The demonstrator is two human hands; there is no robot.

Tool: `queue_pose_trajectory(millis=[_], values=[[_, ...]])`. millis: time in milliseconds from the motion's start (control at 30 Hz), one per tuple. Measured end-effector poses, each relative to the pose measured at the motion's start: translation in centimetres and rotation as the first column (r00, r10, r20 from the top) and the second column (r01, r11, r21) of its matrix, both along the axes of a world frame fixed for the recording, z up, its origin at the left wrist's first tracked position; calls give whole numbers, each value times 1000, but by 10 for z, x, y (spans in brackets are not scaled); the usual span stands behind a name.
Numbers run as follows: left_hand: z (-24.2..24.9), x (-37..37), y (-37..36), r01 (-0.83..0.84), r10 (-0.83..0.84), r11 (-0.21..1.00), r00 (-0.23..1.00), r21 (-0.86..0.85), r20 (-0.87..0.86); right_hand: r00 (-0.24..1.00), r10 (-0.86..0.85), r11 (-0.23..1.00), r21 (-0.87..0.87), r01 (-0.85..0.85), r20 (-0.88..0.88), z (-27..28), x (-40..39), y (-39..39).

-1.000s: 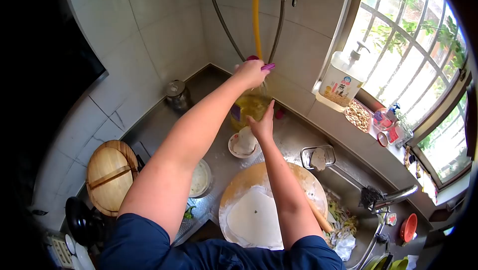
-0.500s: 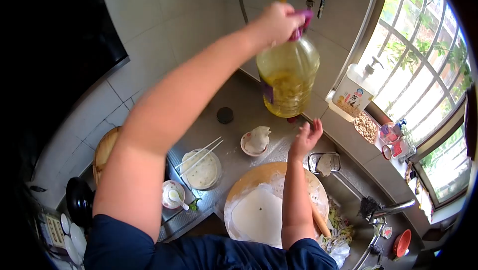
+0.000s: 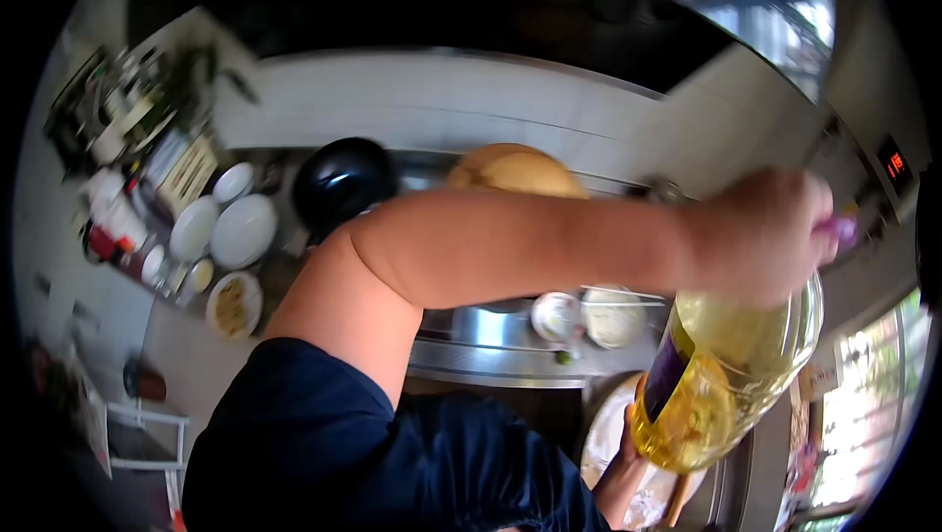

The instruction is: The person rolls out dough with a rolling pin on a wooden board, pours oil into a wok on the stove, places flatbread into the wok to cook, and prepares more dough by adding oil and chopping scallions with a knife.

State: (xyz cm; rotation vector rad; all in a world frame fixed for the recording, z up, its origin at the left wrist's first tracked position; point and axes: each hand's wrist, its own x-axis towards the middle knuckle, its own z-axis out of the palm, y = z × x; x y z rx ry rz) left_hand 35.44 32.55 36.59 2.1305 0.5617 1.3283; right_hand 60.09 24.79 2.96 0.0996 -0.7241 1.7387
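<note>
My left hand (image 3: 760, 233), blurred by motion, is closed round the purple handle (image 3: 836, 230) at the top of a large clear oil bottle (image 3: 721, 375). Yellow oil fills its lower part, and the bottle hangs tilted above the counter. Against the bottle's lower left side is my right hand (image 3: 628, 449); most of its fingers are hidden by the bottle. Below lies a floury round board (image 3: 601, 424), partly covered, with a rolling pin (image 3: 677, 501) on it. Chopsticks (image 3: 628, 302) rest across a bowl of pale contents (image 3: 610, 321).
A small bowl (image 3: 555, 316) stands beside the chopsticks. Along the wall are a black wok (image 3: 343, 182) and a round wooden board (image 3: 515, 169). White plates (image 3: 243, 231) and a dish of food (image 3: 234, 304) sit at left. The window (image 3: 873, 404) is at lower right.
My view has swung left toward the stove side. The oil bottle has come nearer and tilted, still in my left hand. My right hand has moved from apart to the bottle's base.
</note>
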Motion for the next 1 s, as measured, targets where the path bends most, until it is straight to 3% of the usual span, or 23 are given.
queue_pose_trajectory(millis=[33, 100, 167, 267, 300, 533, 633, 667, 767, 1000], values=[[-17, -27, -17, -37, 38, 993, 999, 112, -10, 993, -8, 1000, -26, 11, 114, -1, -24, -11], [-49, -89, -45, -262, 257, 899, 965, 350, 61, 965, -22, 994, -99, 49, 260, -1, -79, -26], [-78, -138, -73, -408, 390, 857, 913, 315, 121, 943, -2, 985, -160, 59, 334, -4, -126, -36], [-108, -209, -104, -488, 454, 825, 873, 285, 179, 912, 43, 971, -233, 59, 408, -5, -189, -50], [-112, -240, -117, -472, 473, 847, 879, 244, 57, 897, 59, 964, -260, 64, 438, -6, -210, -54], [-134, -324, -137, -676, 679, 706, 731, 213, 69, 843, 124, 935, -347, 78, 523, -5, -284, -65], [-148, -346, -131, -672, 674, 731, 738, 115, 34, 823, 133, 925, -368, 98, 552, -6, -297, -67], [-154, -349, -129, -626, 625, 780, 779, 1, 57, 817, 134, 922, -372, 105, 561, -6, -302, -66], [-167, -364, -125, -712, 708, 697, 702, 86, 72, 802, 134, 910, -393, 133, 582, -5, -311, -67], [-183, -393, -116, -695, 686, 719, 715, 28, 135, 761, 111, 877, -423, 228, 640, -3, -323, -69]])
